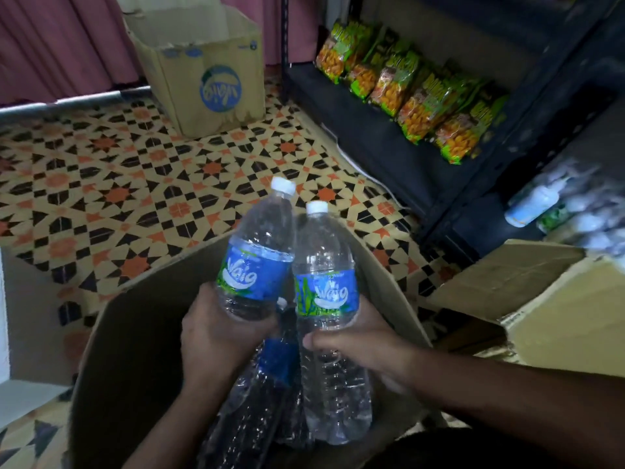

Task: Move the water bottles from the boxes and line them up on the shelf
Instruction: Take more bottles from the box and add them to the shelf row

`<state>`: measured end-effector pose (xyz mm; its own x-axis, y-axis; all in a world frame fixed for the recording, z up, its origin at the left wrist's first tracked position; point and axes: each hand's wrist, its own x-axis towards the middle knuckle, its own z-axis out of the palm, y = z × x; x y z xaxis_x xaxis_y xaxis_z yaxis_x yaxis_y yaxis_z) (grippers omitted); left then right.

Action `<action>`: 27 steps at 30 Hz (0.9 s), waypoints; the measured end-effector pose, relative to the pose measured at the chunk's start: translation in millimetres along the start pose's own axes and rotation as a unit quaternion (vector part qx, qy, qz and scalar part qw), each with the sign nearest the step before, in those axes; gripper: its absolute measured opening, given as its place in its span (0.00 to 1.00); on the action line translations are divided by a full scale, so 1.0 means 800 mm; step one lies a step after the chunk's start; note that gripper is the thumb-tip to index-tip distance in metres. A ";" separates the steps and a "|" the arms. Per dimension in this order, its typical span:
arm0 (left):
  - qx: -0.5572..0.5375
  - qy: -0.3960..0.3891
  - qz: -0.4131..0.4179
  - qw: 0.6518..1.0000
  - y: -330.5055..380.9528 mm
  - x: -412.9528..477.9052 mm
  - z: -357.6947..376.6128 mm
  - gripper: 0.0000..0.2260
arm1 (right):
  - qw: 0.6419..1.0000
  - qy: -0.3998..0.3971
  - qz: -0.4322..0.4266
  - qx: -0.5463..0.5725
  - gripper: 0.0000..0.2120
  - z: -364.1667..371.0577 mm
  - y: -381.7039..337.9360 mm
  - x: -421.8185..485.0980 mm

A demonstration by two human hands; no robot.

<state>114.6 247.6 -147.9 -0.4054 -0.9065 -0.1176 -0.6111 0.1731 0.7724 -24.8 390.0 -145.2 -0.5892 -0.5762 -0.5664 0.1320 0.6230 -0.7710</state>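
Both hands are busy over the box (142,333) at six o'clock: my left hand (216,336) grips the left bottle (257,252) near its base, my right hand (365,340) grips the right bottle (326,265) below its label. The shelf (372,143) stands at two o'clock.

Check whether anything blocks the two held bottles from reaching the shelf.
Only the box wall on the shelf side; the bottles' lower parts sit inside it. A second box stands beyond, beside the shelf.

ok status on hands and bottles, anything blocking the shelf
Left hand grips left bottle, right hand grips right bottle. Both over open box, more bottles inside. Second carton sits near shelf.
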 end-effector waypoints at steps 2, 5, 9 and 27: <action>-0.025 0.026 0.025 0.999 0.033 -0.007 -0.013 0.30 | 0.998 -0.004 -0.054 0.019 0.40 -0.023 -0.026 -0.022; -0.046 0.052 0.062 0.996 0.088 -0.015 -0.026 0.31 | 0.991 0.031 -0.124 0.044 0.37 -0.059 -0.059 -0.056; -0.122 0.067 0.137 0.981 0.178 -0.034 -0.030 0.34 | 0.966 0.105 -0.218 0.089 0.33 -0.111 -0.089 -0.110; -0.289 -0.125 0.294 0.903 0.533 -0.271 0.135 0.29 | 0.803 0.490 -0.306 0.145 0.36 -0.448 -0.051 -0.338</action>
<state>-131.2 559.3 139.6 -0.7293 -0.5958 0.3364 0.1860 0.3005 0.9355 -156.7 710.5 143.7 -0.9406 0.0535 0.3353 -0.3244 0.1498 -0.9340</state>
